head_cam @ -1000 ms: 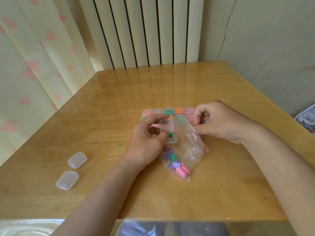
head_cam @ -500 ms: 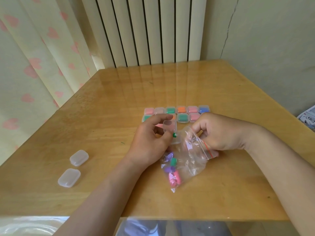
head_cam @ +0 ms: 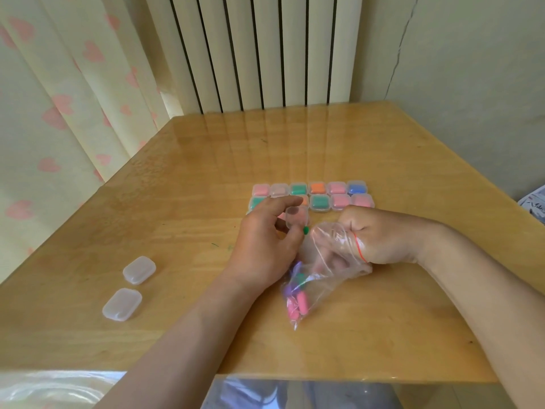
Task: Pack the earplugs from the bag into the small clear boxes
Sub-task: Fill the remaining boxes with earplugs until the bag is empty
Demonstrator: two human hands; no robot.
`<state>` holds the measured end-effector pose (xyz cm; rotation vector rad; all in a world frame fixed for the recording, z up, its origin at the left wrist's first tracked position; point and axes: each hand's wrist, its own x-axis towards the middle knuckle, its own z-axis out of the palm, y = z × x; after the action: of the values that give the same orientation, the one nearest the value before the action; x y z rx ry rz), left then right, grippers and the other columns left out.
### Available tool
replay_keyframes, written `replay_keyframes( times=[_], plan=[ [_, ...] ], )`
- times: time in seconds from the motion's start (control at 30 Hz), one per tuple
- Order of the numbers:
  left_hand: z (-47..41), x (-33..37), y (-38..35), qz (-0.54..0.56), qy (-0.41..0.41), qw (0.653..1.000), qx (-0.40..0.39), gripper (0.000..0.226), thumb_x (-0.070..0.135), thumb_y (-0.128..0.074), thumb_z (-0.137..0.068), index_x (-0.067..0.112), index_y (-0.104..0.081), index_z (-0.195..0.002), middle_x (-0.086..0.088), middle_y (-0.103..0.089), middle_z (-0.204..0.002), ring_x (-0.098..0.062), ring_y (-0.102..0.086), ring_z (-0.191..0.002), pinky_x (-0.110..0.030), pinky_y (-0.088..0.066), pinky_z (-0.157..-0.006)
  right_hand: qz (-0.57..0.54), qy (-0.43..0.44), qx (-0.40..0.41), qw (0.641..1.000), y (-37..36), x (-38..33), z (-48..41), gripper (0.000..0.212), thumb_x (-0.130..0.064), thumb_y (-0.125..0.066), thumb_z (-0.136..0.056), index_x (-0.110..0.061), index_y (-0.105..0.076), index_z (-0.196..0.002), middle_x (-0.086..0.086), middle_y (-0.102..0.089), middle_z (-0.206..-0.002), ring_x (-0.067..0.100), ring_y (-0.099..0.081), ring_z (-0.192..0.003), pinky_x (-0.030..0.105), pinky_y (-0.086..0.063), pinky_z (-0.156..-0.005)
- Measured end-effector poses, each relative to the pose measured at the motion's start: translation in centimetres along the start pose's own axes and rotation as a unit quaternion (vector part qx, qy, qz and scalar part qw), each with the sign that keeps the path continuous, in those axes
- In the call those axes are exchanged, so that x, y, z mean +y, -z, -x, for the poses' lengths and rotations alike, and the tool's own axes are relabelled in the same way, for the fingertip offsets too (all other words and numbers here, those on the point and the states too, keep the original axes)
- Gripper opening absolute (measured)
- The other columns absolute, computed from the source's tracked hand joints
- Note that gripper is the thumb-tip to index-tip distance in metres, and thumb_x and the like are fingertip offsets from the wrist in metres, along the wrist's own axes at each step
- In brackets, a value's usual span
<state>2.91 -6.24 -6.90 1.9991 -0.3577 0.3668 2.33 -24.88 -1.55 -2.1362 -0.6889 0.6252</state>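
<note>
Tbl (head_cam: 324, 149): 2 empty boxes (head_cam: 139, 270), 1 bag (head_cam: 324, 278)

Left grip (head_cam: 265, 246) and right grip (head_cam: 383, 237) are bare, like the 2 uncovered forearms (head_cam: 191, 335) behind them.

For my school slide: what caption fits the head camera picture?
Left hand holds a small clear box while the right hand is inside the bag of earplugs.

Left hand (head_cam: 259, 246) pinches clear box (head_cam: 296, 217) (right hand (head_cam: 383, 240) inside bag (head_cam: 317, 295)).
</note>
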Motion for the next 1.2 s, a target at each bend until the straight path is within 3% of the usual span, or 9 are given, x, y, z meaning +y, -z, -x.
replay_keyframes(
  times=[0.03, 0.13, 0.27, 0.4, 0.5, 0.63, 0.87, 1.03, 1.2],
  plan=[
    [0.0, -0.1, -0.1, -0.001, -0.002, 1.0, 0.004, 0.03, 0.013, -0.068, -0.092, 0.024, -0.068, -0.12, 0.008, -0.066, -0.105, -0.002, -0.06, -0.079, -0.014, -0.05, -0.075, -0.003, -0.004, -0.005, 1.0, 0.0, -0.1, 0.1, 0.061, -0.059, -0.044, -0.095, -0.018, -0.07, -0.059, 0.023, -0.049, -0.054, 0.012, -0.042, -0.045, 0.02, -0.04, -0.052],
    [0.0, -0.2, -0.3, -0.016, -0.017, 1.0, 0.018, 0.031, 0.012, -0.068, -0.091, 0.022, -0.069, -0.12, 0.005, -0.067, -0.104, -0.004, -0.061, -0.078, -0.014, -0.05, -0.074, 0.021, -0.005, -0.002, 1.0, 0.1, 0.4, -0.1, 0.055, -0.049, -0.061, -0.095, -0.001, -0.068, -0.068, 0.013, -0.056, -0.057, 0.013, -0.048, -0.049, 0.025, -0.041, -0.052],
    [0.2, -0.2, -0.4, -0.062, -0.057, 0.996, 0.037, 0.037, 0.004, -0.067, -0.087, 0.017, -0.068, -0.122, 0.003, -0.066, -0.105, -0.006, -0.061, -0.079, -0.011, -0.048, -0.075, 0.04, 0.03, 0.024, 0.998, -0.6, 0.7, -0.5, 0.009, -0.018, -0.073, -0.09, -0.021, -0.079, -0.084, -0.01, -0.076, -0.083, 0.013, -0.071, -0.077, 0.037, -0.059, -0.07],
    [0.2, -0.2, -0.4, -0.083, -0.073, 0.993, 0.045, 0.039, 0.004, -0.068, -0.086, 0.015, -0.067, -0.124, 0.0, -0.065, -0.107, -0.011, -0.063, -0.08, -0.014, -0.05, -0.077, 0.05, 0.044, 0.046, 0.997, -1.3, 0.5, -1.1, 0.029, -0.002, -0.076, -0.084, -0.028, -0.074, -0.073, -0.025, -0.069, -0.067, -0.008, -0.063, -0.066, 0.01, -0.045, -0.064],
    [0.1, -0.3, -0.5, -0.09, -0.075, 0.992, 0.046, 0.04, 0.004, -0.067, -0.085, 0.014, -0.067, -0.124, -0.001, -0.064, -0.107, -0.013, -0.063, -0.08, -0.011, -0.047, -0.077, 0.042, 0.046, 0.05, 0.997, -1.6, 0.5, -1.3, 0.035, 0.0, -0.076, -0.083, -0.032, -0.072, -0.07, -0.023, -0.068, -0.065, -0.008, -0.062, -0.064, 0.008, -0.044, -0.062],
    [0.2, -0.3, -0.5, -0.093, -0.083, 0.991, 0.047, 0.04, 0.004, -0.068, -0.085, 0.012, -0.067, -0.123, -0.003, -0.064, -0.107, -0.014, -0.064, -0.08, -0.014, -0.049, -0.077, 0.038, 0.044, 0.05, 0.997, -1.4, 0.3, -1.1, 0.012, 0.0, -0.078, -0.081, -0.012, -0.079, -0.083, -0.016, -0.073, -0.074, -0.006, -0.065, -0.07, 0.011, -0.05, -0.067],
    [0.2, -0.1, -0.4, -0.093, -0.078, 0.991, 0.05, 0.039, 0.004, -0.069, -0.085, 0.014, -0.067, -0.123, -0.002, -0.064, -0.107, -0.013, -0.063, -0.081, -0.013, -0.048, -0.077, 0.031, 0.042, 0.042, 0.998, -1.7, 0.0, -1.1, 0.03, 0.002, -0.076, -0.081, -0.026, -0.073, -0.073, -0.021, -0.07, -0.07, -0.007, -0.063, -0.067, 0.009, -0.046, -0.064],
    [0.1, 0.0, -0.3, -0.065, -0.036, 0.995, 0.063, 0.036, 0.007, -0.069, -0.088, 0.016, -0.067, -0.123, 0.001, -0.064, -0.106, -0.011, -0.064, -0.078, -0.017, -0.052, -0.076, -0.005, 0.048, 0.056, 0.997, -1.1, 0.0, -0.6, 0.027, 0.0, -0.076, -0.082, -0.023, -0.068, -0.072, -0.012, -0.066, -0.07, 0.004, -0.061, -0.062, 0.025, -0.05, -0.059],
    [0.1, 0.2, -0.2, -0.048, 0.001, 0.997, 0.068, 0.036, 0.011, -0.069, -0.089, 0.021, -0.067, -0.123, 0.005, -0.064, -0.106, -0.004, -0.062, -0.08, -0.007, -0.047, -0.071, -0.058, 0.012, 0.092, 0.994, 0.8, 0.1, 0.8, 0.028, 0.006, -0.068, -0.086, -0.015, -0.067, -0.068, -0.005, -0.062, -0.06, 0.012, -0.059, -0.053, 0.032, -0.053, -0.047]
  ],
)
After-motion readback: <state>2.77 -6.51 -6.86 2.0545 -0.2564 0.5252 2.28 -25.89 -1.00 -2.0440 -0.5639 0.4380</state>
